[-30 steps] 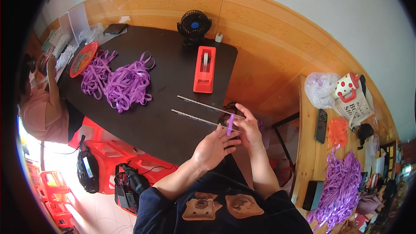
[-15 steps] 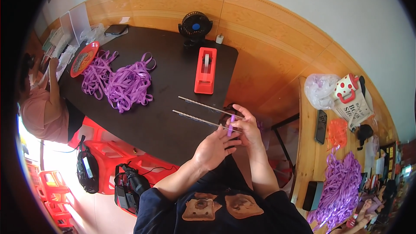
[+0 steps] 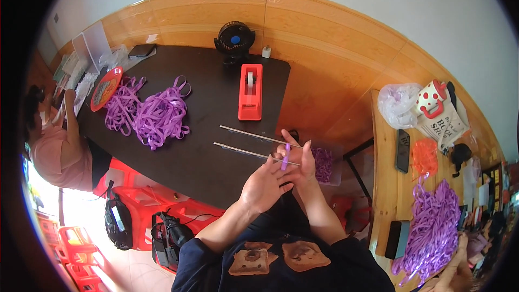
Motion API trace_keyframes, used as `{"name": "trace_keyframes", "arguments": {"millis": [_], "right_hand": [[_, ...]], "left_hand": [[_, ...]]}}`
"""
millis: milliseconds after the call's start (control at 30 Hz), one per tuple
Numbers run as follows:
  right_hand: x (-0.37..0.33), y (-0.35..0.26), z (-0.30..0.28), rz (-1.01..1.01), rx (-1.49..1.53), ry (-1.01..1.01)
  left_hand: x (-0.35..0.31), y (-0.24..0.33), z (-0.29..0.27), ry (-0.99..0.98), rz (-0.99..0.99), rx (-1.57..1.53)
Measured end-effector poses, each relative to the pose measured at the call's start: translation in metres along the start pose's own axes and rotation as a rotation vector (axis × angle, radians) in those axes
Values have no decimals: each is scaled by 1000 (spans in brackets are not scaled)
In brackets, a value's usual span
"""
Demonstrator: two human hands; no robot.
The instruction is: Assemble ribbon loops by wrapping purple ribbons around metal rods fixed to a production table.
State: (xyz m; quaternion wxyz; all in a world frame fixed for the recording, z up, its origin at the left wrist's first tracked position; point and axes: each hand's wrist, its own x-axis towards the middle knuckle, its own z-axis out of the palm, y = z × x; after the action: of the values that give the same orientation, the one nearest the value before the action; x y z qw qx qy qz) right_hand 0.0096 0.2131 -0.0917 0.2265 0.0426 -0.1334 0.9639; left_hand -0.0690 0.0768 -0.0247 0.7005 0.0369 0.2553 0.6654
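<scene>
Two thin metal rods [image 3: 246,133] stick out side by side over the dark table's near right edge. A short band of purple ribbon [image 3: 285,157] spans them close to their free ends. My left hand [image 3: 261,186] is palm up below the lower rod, its fingers stretched and apart, with a fingertip at that rod beside the ribbon. On the other side, my right hand [image 3: 303,165] is spread behind the rod ends, thumb raised and palm toward the ribbon; I see no grip on it. The hands partly overlap below the ribbon.
On the dark table [image 3: 205,108] are purple ribbon heaps [image 3: 161,116], a red tape dispenser [image 3: 250,92], a black fan [image 3: 234,39] and a red plate [image 3: 107,87]. A wooden bench [image 3: 381,184] at right bears more ribbon [image 3: 430,227]. A person [image 3: 62,148] sits far left.
My right hand's fingers have opened out from around the ribbon, the thumb lifting away. The ribbon still spans both rods. My left hand stays nearly in place; the whole view has shifted slightly.
</scene>
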Motion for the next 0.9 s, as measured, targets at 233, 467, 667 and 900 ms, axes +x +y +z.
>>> {"name": "trace_keyframes", "arguments": {"millis": [233,467,667,900], "right_hand": [[6,-12,-3,52,-343,121],[5,-12,13,64,-449,279],[3,-16,-4,43,-368,167],[-1,-12,-15,-14,-206,-8]], "left_hand": [[0,0,1,-11,-1,4],[0,0,-1,-5,-6,10],[1,0,1,-11,-10,21],[-1,1,2,-11,-5,21]]}}
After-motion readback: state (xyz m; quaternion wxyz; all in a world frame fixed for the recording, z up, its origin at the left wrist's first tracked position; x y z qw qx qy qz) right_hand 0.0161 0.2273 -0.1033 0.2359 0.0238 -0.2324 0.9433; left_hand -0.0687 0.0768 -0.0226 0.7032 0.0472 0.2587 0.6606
